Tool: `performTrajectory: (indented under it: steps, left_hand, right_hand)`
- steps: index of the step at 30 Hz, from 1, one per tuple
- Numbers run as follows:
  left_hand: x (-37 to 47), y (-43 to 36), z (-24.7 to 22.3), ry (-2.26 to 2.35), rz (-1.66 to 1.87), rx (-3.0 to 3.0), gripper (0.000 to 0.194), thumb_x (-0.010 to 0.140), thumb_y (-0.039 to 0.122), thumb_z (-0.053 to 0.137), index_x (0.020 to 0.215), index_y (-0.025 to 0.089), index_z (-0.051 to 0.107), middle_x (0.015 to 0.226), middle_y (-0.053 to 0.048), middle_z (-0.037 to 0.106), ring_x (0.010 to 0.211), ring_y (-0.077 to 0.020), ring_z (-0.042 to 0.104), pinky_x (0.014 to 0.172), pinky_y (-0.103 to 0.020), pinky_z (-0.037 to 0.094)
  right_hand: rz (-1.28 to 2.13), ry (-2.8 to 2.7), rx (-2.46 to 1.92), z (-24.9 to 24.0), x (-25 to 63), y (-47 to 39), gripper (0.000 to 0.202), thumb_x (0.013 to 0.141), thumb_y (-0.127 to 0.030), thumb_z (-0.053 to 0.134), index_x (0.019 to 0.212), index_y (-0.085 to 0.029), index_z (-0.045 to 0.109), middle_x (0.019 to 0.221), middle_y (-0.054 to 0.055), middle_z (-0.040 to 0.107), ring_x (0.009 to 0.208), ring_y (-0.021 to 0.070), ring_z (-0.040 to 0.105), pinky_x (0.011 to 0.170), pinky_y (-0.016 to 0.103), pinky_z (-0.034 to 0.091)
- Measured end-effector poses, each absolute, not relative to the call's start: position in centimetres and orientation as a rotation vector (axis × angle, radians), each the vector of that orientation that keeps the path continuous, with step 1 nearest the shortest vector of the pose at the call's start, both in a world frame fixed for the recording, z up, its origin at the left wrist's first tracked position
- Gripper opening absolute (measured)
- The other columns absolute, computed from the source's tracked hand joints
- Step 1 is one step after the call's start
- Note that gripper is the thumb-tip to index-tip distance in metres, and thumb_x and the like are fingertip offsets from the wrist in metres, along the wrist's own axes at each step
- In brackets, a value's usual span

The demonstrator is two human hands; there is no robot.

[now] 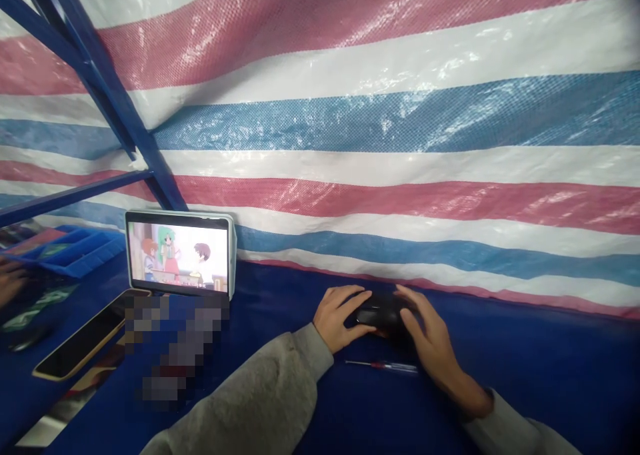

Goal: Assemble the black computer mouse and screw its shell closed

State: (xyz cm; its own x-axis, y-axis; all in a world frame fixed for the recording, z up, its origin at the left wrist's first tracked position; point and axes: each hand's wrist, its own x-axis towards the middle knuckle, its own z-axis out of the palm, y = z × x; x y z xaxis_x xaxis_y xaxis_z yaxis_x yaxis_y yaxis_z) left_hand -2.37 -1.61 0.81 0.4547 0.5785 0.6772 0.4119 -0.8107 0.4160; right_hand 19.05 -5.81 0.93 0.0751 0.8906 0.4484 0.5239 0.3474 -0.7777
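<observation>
A dark, glossy, rounded thing that looks like a black computer mouse (376, 312) is between my two hands on the blue table. My left hand (341, 316) grips its left side, the fingers along the top and the thumb at the near edge. On the right, my right hand (429, 332) curls its fingers and thumb around the other side. The lower right part of the mouse is lost in shadow. Just below my hands lies a thin screwdriver (387, 366) with a clear handle, its shaft pointing left; neither hand touches it.
A propped-up phone (177, 252) plays a cartoon. Near it lies another phone (85, 338) with a dark screen. A blue sectioned tray (90, 258) stands at far left, beside another person's hand (11, 283). Striped sheeting (400, 198) hangs behind the table; a blue metal frame (123, 118) rises left.
</observation>
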Motion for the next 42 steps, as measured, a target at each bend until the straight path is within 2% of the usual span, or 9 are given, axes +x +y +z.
performTrajectory:
  steps: [2, 7, 9, 11, 13, 17, 21, 30, 42]
  left_hand:
    - [-2.4, -1.5, 0.9, 0.889, 1.237, 2.471, 0.052, 0.083, 0.051, 0.064, 0.126, 0.024, 0.055, 0.124, -0.009, 0.061, 0.112, -0.0238, 0.058, 0.097, -0.039, 0.044]
    - [-2.3, -1.2, 0.7, 0.922, 1.063, 2.368, 0.058, 0.076, 0.048, 0.073, 0.127, 0.027, 0.055, 0.124, -0.006, 0.062, 0.114, -0.0237, 0.058, 0.099, -0.040, 0.043]
    - [-2.3, -1.0, 0.7, 0.931, 0.963, 2.333, 0.071, 0.071, 0.048, 0.077, 0.133, 0.028, 0.048, 0.127, -0.007, 0.060, 0.117, -0.0255, 0.055, 0.102, -0.042, 0.041]
    - [-2.3, -0.9, 0.7, 0.941, 0.841, 2.309, 0.098, 0.058, 0.052, 0.083, 0.141, 0.027, 0.037, 0.131, -0.010, 0.056, 0.119, -0.0292, 0.053, 0.102, -0.046, 0.040]
    - [-2.3, -0.9, 0.7, 0.946, 0.730, 2.308, 0.112, 0.052, 0.049, 0.087, 0.145, 0.025, 0.030, 0.128, -0.012, 0.056, 0.116, -0.0312, 0.054, 0.100, -0.048, 0.040]
    - [-2.0, -0.8, 0.6, 0.951, 0.639, 2.369, 0.105, 0.058, 0.034, 0.084, 0.146, 0.026, 0.027, 0.126, -0.010, 0.056, 0.117, -0.0321, 0.051, 0.101, -0.049, 0.037]
    - [-1.5, -0.4, 0.9, 0.925, 0.632, 2.367, 0.101, 0.060, 0.028, 0.081, 0.146, 0.027, 0.027, 0.118, -0.007, 0.057, 0.115, -0.0303, 0.051, 0.103, -0.045, 0.036]
    - [-1.4, -0.5, 0.6, 0.910, 0.648, 2.378, 0.096, 0.061, 0.028, 0.078, 0.144, 0.029, 0.029, 0.118, -0.006, 0.055, 0.116, -0.0299, 0.048, 0.104, -0.045, 0.035]
    - [-1.6, -0.8, 0.8, 0.920, 0.642, 2.392, 0.090, 0.060, 0.026, 0.078, 0.140, 0.025, 0.035, 0.113, -0.007, 0.056, 0.111, -0.0292, 0.051, 0.102, -0.045, 0.037]
  right_hand:
    - [0.306, -1.793, -1.237, 0.5, 19.3, -5.9, 0.046, 0.087, -0.038, 0.054, 0.130, -0.023, 0.052, 0.129, 0.010, 0.057, 0.118, 0.0251, 0.054, 0.101, 0.040, 0.043]
    - [0.139, -2.051, -1.157, -0.2, 19.7, -6.0, 0.053, 0.086, -0.035, 0.058, 0.137, -0.026, 0.047, 0.134, 0.011, 0.052, 0.121, 0.0268, 0.052, 0.102, 0.044, 0.044]
    - [0.116, -2.056, -1.178, -0.2, 19.8, -6.2, 0.052, 0.087, -0.034, 0.057, 0.137, -0.026, 0.047, 0.133, 0.011, 0.052, 0.119, 0.0268, 0.052, 0.100, 0.044, 0.045]
    - [0.117, -2.032, -1.191, -0.1, 19.9, -6.4, 0.050, 0.088, -0.033, 0.055, 0.136, -0.025, 0.047, 0.131, 0.011, 0.053, 0.117, 0.0262, 0.054, 0.098, 0.043, 0.047]
    - [0.120, -2.025, -1.179, 0.0, 19.9, -6.6, 0.049, 0.088, -0.033, 0.056, 0.135, -0.024, 0.048, 0.129, 0.012, 0.054, 0.116, 0.0262, 0.054, 0.096, 0.042, 0.048]
    - [0.124, -2.060, -1.176, 0.1, 19.7, -6.8, 0.048, 0.087, -0.034, 0.058, 0.133, -0.024, 0.051, 0.128, 0.011, 0.055, 0.115, 0.0255, 0.055, 0.096, 0.041, 0.048]
    - [0.143, -2.094, -1.201, -0.2, 19.8, -6.6, 0.046, 0.086, -0.037, 0.058, 0.130, -0.025, 0.054, 0.128, 0.010, 0.057, 0.115, 0.0252, 0.056, 0.095, 0.040, 0.049]
    - [0.236, -2.115, -1.275, -0.6, 19.9, -6.3, 0.046, 0.087, -0.039, 0.057, 0.131, -0.026, 0.054, 0.131, 0.009, 0.055, 0.119, 0.0249, 0.053, 0.099, 0.040, 0.047]
    - [0.312, -2.155, -1.261, -0.3, 20.6, -6.4, 0.046, 0.089, -0.039, 0.054, 0.133, -0.026, 0.052, 0.133, 0.008, 0.054, 0.120, 0.0246, 0.053, 0.100, 0.038, 0.046]
